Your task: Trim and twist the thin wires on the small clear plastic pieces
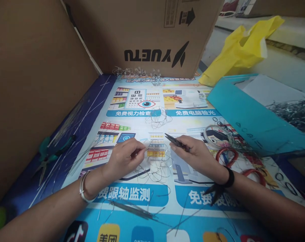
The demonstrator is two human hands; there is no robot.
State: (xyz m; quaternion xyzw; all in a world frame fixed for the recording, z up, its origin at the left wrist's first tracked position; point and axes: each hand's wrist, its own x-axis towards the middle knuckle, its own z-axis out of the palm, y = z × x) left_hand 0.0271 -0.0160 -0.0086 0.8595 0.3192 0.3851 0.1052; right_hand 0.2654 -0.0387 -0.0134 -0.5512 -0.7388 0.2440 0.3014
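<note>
My left hand (126, 156) is closed in a pinch on the edge of a thin bent-wire piece (159, 161) with petal-like loops. That piece hangs or lies just right of the fingertips, over the printed sheet; which of the two I cannot tell. In my right hand (196, 154) is a pair of dark needle-nose pliers (176, 142), its tips pointing left above the wire loops and apart from my left fingers. The handles are mostly hidden in the palm. Farther back lies a second looped wire piece (159, 116).
Cardboard panels (112, 30) rise behind and left. Teal-handled pliers (50, 153) and loose wires lie left, tweezers (133, 210) in front. Red-handled scissors (227, 156) and a tape roll (216, 136) sit right, near a blue box (243, 116) of wire and a yellow bag (233, 57).
</note>
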